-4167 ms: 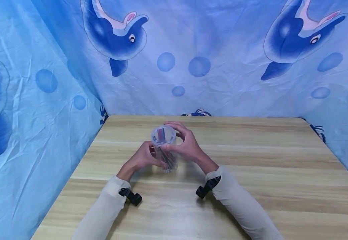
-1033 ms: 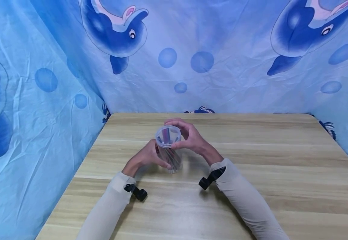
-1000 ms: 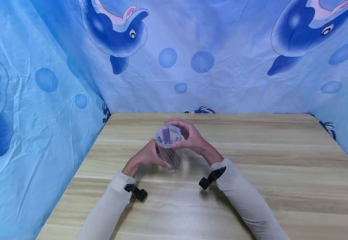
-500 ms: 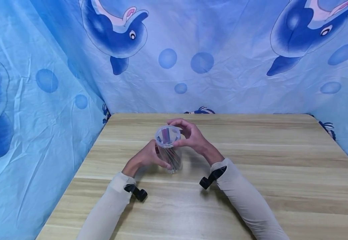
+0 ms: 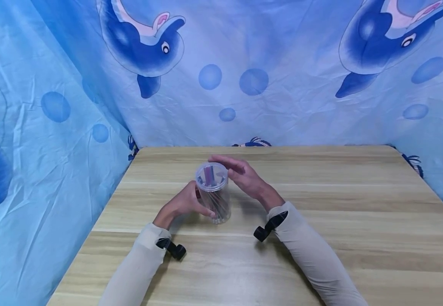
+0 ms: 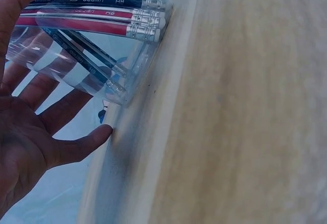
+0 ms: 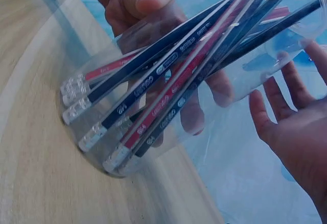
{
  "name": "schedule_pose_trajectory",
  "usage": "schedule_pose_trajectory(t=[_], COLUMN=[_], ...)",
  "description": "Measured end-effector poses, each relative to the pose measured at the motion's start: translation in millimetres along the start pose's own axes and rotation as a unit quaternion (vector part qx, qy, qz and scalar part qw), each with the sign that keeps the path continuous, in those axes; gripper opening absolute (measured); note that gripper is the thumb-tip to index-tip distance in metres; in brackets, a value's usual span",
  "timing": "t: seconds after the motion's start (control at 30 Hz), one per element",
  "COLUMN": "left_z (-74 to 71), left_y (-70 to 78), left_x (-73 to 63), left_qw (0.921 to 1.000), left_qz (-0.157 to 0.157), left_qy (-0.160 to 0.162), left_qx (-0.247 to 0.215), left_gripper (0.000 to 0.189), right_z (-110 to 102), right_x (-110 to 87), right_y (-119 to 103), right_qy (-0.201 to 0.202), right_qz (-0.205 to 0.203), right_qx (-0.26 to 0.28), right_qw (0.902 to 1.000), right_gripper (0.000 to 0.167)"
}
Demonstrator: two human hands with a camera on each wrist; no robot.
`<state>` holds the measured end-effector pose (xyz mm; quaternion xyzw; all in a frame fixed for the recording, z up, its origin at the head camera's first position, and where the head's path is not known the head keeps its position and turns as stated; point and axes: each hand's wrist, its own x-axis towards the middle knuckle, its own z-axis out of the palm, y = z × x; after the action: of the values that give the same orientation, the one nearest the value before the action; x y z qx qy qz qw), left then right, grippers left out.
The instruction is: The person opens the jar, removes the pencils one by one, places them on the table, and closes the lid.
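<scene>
A clear plastic jar (image 5: 221, 202) of pencils stands on the wooden table with a round see-through lid (image 5: 212, 177) on top. Through its wall, several dark blue and red pencils (image 7: 156, 89) lean with their metal-banded eraser ends at the base. My left hand (image 5: 187, 199) holds the jar low on its left side, thumb in front; the left wrist view shows the fingers spread behind the wall. Beside the lid is my right hand (image 5: 246, 176), its index finger extended behind the rim and its thumb at the right edge. In the right wrist view, its fingers (image 7: 276, 99) are loosely bent alongside the jar's upper end.
The light wood table (image 5: 340, 221) runs out to both sides and toward me. A blue curtain (image 5: 282, 110) printed with dolphins and bubbles hangs along the back and the sides. Each forearm carries a black wrist camera, such as the right one (image 5: 260, 233).
My right thumb has slid from the lid's front to its right side, and the right hand has loosened from the rim. The left hand keeps its hold; the jar stays about where it was.
</scene>
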<state>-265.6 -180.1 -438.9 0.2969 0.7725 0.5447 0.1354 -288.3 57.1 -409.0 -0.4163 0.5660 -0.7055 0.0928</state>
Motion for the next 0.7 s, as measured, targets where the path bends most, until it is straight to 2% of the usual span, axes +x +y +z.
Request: schedule_pose_trajectory(t=[0.2, 0.3, 0.37, 0.57, 0.7], left_z=[-0.7, -1.4, -1.7, -1.3, -0.7], left_y=[-1.1, -0.8, -0.2, 0.0, -3.1], left_x=[3.1, 3.8, 4.1, 3.1, 0.1], left_qw=[0.9999, 0.9999, 0.9999, 0.9998, 1.0], left_qz=[0.01, 0.011, 0.012, 0.01, 0.004], left_qy=[-0.004, -0.006, -0.008, -0.011, -0.007], left_qx=[-0.01, -0.007, -0.006, -0.009, -0.005], left_gripper=[0.1, 0.1, 0.1, 0.096, 0.095], right_z=[1, 2, 2, 5, 10], right_x=[1.5, 2.0, 1.8, 1.3, 2.0], right_y=[-4, -6, -6, -5, -4], right_qy=[0.03, 0.029, 0.023, -0.006, -0.031], right_qz=[-0.003, 0.006, 0.006, 0.006, 0.013], right_qx=[0.068, 0.062, 0.053, 0.034, 0.033], right_qw=[0.9972, 0.9976, 0.9983, 0.9994, 0.9989], right_gripper=[0.078, 0.078, 0.082, 0.112, 0.116])
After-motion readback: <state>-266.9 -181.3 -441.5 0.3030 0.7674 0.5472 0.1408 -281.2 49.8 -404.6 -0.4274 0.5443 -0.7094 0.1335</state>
